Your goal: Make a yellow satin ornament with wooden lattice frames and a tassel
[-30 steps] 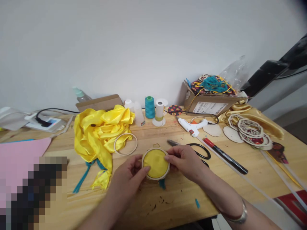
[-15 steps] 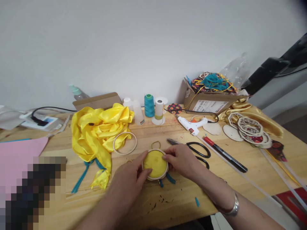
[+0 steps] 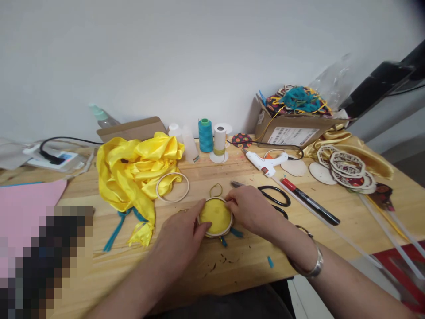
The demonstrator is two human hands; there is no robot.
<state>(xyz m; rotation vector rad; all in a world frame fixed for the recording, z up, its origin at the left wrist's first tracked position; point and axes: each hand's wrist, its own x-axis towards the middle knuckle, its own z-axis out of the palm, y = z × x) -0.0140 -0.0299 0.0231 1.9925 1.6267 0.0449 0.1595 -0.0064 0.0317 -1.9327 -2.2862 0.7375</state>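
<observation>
Low over the table's front part is a round wooden hoop with yellow fabric (image 3: 216, 216) across it, a cord loop at its top and teal tassel ends below. My left hand (image 3: 182, 232) grips its left rim, with the thumb on the lower left of the fabric. My right hand (image 3: 249, 208) pinches the upper right rim; its fingertips are partly hidden. Behind the right hand lie black-handled scissors (image 3: 275, 196). A bare wooden ring (image 3: 172, 188) rests on the table, touching crumpled yellow satin (image 3: 133, 164).
A white glue gun (image 3: 265, 163) and a red-capped marker (image 3: 310, 201) lie to the right. Teal thread (image 3: 206, 136) stands by the wall. A cardboard box (image 3: 295, 130) of trimmings is at the back right, near cut wooden pieces (image 3: 347, 170). Pink paper (image 3: 33, 199) lies left.
The view has tilted down slightly, so things sit higher in the picture. My right hand has turned a little and its fingers have drawn in at the hoop's rim. The left keeps its hold.
</observation>
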